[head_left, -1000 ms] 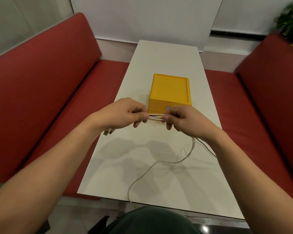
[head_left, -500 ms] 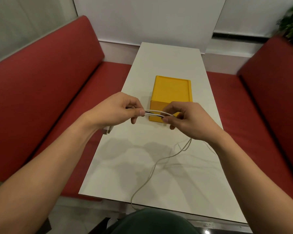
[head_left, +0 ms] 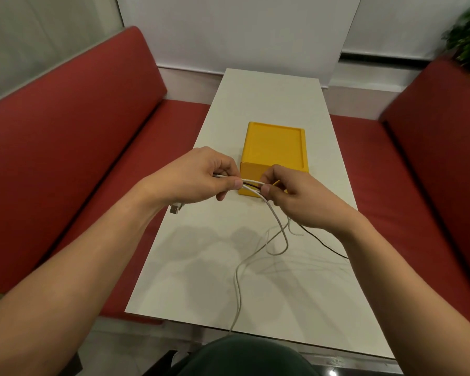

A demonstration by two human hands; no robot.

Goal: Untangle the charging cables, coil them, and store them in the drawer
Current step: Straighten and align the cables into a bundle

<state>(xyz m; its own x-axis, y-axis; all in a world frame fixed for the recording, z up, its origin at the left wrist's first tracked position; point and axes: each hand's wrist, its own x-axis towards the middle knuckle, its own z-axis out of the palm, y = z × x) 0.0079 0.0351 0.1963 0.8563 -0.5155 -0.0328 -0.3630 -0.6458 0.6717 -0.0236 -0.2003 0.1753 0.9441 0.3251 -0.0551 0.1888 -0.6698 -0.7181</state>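
Pinching one short run of charging cables between both hands, I judge untangling to be the step in hand. The fingers of my left hand (head_left: 198, 177) curl round the strands, thumb on top; my right hand (head_left: 291, 196) pinches them just beside it. The white cable (head_left: 278, 232) drops in loose loops onto the table (head_left: 255, 99) and off its near edge; a thin black cable (head_left: 323, 244) trails right. A USB plug (head_left: 175, 208) hangs below my left hand. Next: separate black from white, then coil. The yellow drawer box (head_left: 274, 143) stands behind.

Dim light, soft shadows, warped edges
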